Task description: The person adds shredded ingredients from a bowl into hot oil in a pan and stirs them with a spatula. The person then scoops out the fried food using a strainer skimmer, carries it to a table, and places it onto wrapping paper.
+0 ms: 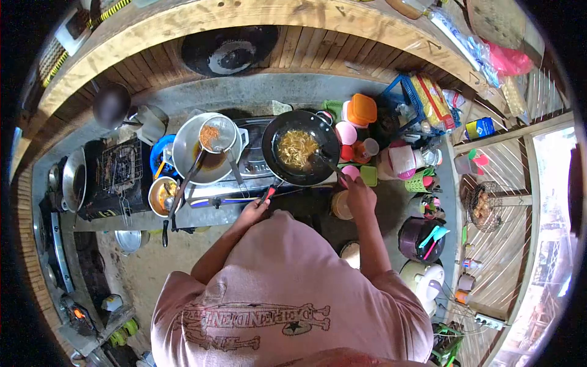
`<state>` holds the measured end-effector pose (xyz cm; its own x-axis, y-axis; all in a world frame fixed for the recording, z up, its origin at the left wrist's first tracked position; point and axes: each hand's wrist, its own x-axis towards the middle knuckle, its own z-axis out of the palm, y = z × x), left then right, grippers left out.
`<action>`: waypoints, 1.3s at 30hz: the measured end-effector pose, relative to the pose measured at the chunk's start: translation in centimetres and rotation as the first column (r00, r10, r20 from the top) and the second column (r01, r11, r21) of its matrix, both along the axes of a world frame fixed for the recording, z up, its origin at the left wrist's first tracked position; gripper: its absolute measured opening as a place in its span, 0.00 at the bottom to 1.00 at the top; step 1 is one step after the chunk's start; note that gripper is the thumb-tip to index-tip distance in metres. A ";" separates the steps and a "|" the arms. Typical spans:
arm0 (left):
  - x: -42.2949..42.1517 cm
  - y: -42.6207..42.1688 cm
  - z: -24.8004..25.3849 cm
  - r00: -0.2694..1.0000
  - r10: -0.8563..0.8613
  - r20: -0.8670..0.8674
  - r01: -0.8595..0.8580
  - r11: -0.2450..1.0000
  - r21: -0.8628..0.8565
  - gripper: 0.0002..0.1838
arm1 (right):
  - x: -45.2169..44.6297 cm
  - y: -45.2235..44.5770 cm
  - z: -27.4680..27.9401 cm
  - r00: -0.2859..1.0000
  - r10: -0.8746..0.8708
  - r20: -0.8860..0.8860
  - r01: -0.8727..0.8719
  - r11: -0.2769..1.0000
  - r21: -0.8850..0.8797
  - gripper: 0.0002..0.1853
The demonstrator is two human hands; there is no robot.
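A black frying pan (330, 137) stands on the gas stove (254, 162), with thin yellowish-brown shreds of food (298, 149) in it. My left hand (252, 213) is closed round the pan's red and black handle (268, 194). In my right hand (361, 194) is a spatula (330, 166), its tip down in the pan at the right side of the shreds. To the pan's left, a large metal basin (182, 153) holds brown liquid. Across its top lies a strainer (217, 134) with orange-brown bits in it.
An orange-filled bowl (160, 196) sits by a blue basin (160, 153) and a grill rack (120, 168). Containers crowd the right, including an orange tub (362, 110) and green basket (419, 181). A dark pot (417, 237) stands lower right. A wooden beam (275, 13) crosses above.
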<state>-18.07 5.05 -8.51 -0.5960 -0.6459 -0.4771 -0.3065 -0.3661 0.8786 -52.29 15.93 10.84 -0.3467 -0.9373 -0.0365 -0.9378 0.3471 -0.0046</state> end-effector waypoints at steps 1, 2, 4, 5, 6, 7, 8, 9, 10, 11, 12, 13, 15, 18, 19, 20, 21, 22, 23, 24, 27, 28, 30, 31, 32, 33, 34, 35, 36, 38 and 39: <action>0.1 0.0 -0.2 1.000 0.000 -0.005 0.000 1.000 0.001 0.20 | 0.3 0.0 0.1 1.000 -0.011 -0.009 0.011 1.000 -0.015 0.19; 0.0 0.0 -0.4 1.000 0.007 -0.029 -0.006 0.999 0.042 0.19 | 0.5 -0.1 0.2 1.000 -0.020 -0.020 0.020 0.999 -0.031 0.20; -0.2 0.1 0.5 0.998 0.016 -0.056 -0.011 0.996 0.087 0.19 | 0.9 1.0 2.2 0.999 -0.017 -0.030 0.015 0.998 -0.060 0.20; -0.2 0.3 1.7 0.995 0.043 -0.095 -0.032 0.993 0.117 0.19 | 1.1 1.7 3.0 0.999 -0.016 -0.033 0.013 0.996 -0.086 0.20; -0.4 0.3 2.6 0.988 0.072 -0.133 -0.052 0.988 0.145 0.20 | 0.9 2.2 2.8 0.999 -0.013 -0.038 0.010 0.996 -0.084 0.20; -0.4 0.3 2.0 0.988 0.075 -0.138 -0.055 0.988 0.147 0.20 | 0.5 2.5 2.2 1.000 -0.004 -0.026 0.002 0.998 -0.068 0.21; -0.4 0.2 0.8 0.990 0.059 -0.132 -0.044 0.993 0.111 0.20 | 0.2 2.8 1.6 1.000 0.003 -0.013 -0.004 0.999 -0.052 0.23; -0.3 0.2 -0.1 0.991 0.041 -0.124 -0.032 0.997 0.076 0.20 | 0.4 2.4 0.7 1.000 0.004 -0.016 -0.004 0.999 -0.048 0.23; -0.2 0.2 -0.8 0.991 0.043 -0.126 -0.033 0.996 0.080 0.20 | 0.7 1.3 -0.1 0.999 -0.044 -0.026 0.044 0.999 0.006 0.22; -0.2 0.3 -1.3 0.997 0.031 -0.076 -0.028 0.999 0.043 0.20 | 0.7 0.5 -0.6 0.995 -0.087 -0.038 0.090 0.994 0.060 0.21; -0.3 0.2 -0.8 0.999 0.024 -0.026 -0.024 1.000 0.005 0.20 | 0.6 -0.1 -0.1 0.996 -0.080 -0.041 0.082 0.995 0.062 0.21; -0.3 0.3 -0.2 0.999 0.031 -0.041 -0.030 0.999 0.035 0.20 | 0.4 -0.8 0.6 0.997 -0.069 -0.044 0.071 0.996 0.054 0.19; -0.3 0.3 0.8 0.999 0.040 0.008 -0.040 0.999 0.014 0.21 | -0.3 -2.3 1.7 0.997 -0.055 -0.045 0.057 0.997 0.047 0.18; -0.2 0.4 2.1 0.998 0.043 0.050 -0.042 0.999 -0.008 0.22 | -2.7 -5.1 2.7 0.998 -0.063 -0.021 0.063 0.998 0.012 0.13; -0.2 0.5 2.3 0.998 0.041 0.043 -0.041 0.999 -0.005 0.23 | -3.4 -6.0 2.8 0.996 -0.034 -0.078 0.036 0.999 0.015 0.13; -0.3 0.4 2.1 0.998 0.044 0.041 -0.044 0.999 -0.007 0.23 | -4.1 -6.9 2.8 0.991 -0.006 -0.135 0.009 1.000 0.021 0.13; -0.2 0.3 1.6 0.996 0.026 0.091 -0.021 0.998 -0.054 0.24 | -4.8 -7.9 2.0 0.991 -0.004 -0.137 0.007 1.000 0.019 0.13; -0.2 0.3 1.4 0.990 0.011 0.141 0.003 0.995 -0.100 0.25 | -5.6 -8.9 0.5 0.989 0.053 -0.136 -0.048 0.998 0.035 0.09; -0.2 0.3 1.6 0.990 0.016 0.138 -0.001 0.995 -0.103 0.25 | -6.5 -10.0 -1.3 0.985 0.111 -0.135 -0.105 0.993 0.050 0.10; -0.2 0.4 2.2 0.987 0.025 0.160 0.002 0.986 -0.164 0.26 | -8.0 -11.3 -3.6 0.984 0.115 -0.137 -0.109 0.993 0.048 0.10; -0.1 0.7 4.0 0.985 0.030 0.169 -0.004 0.989 -0.151 0.27 | -10.6 -13.0 -8.6 0.660 0.708 -0.253 -0.561 0.687 0.462 0.12; -0.1 0.6 4.2 0.987 0.023 0.156 -0.010 0.997 -0.078 0.27 | -10.0 -12.6 -9.2 0.745 0.654 -0.131 -0.581 0.733 0.353 0.13; -0.2 0.6 3.1 0.990 0.032 0.138 -0.021 0.997 -0.077 0.27 | -8.5 -10.7 -9.6 0.795 0.606 0.008 -0.589 0.769 0.249 0.14; -0.2 0.6 2.7 0.992 0.029 0.123 -0.020 0.997 -0.076 0.27 | -7.6 -9.2 -9.1 0.814 0.578 -0.050 -0.563 0.808 0.174 0.11; -0.2 0.8 3.0 0.992 0.039 0.121 -0.030 0.997 -0.071 0.27 | -6.2 -7.9 -7.8 0.833 0.544 -0.104 -0.536 0.839 0.095 0.10; -0.3 0.8 3.7 0.992 0.051 0.117 -0.043 0.997 -0.069 0.27 | -2.8 -7.2 -2.7 0.942 0.321 0.100 -0.321 0.947 -0.017 0.12; -0.3 0.9 4.1 0.992 0.061 0.114 -0.054 0.996 -0.066 0.26 | -2.4 -6.4 -1.3 0.940 0.326 0.101 -0.326 0.945 -0.013 0.12; -0.2 0.9 3.5 0.991 0.062 0.122 -0.040 0.985 -0.169 0.25 | -2.4 -5.6 -0.5 0.954 0.285 0.090 -0.282 0.959 -0.041 0.11; -0.2 0.8 3.0 0.990 0.063 0.123 -0.042 0.985 -0.165 0.25 | -2.5 -5.0 0.5 0.967 0.240 0.081 -0.235 0.969 -0.071 0.11; -0.2 0.8 2.0 0.995 0.053 0.079 -0.047 0.995 -0.083 0.24 | -2.1 -4.4 3.5 0.969 0.240 0.058 -0.237 0.970 -0.047 0.09; -0.1 0.8 1.7 0.995 0.043 0.090 -0.032 0.992 -0.126 0.24 | -1.8 -4.3 5.0 0.970 0.241 0.032 -0.240 0.970 -0.029 0.10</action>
<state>-18.16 5.83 -6.78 -0.5270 -0.7248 -0.4437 -0.3768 -0.2687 0.8865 -54.08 11.63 15.86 -0.1101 -0.9937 -0.0205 -0.9928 0.1109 -0.0451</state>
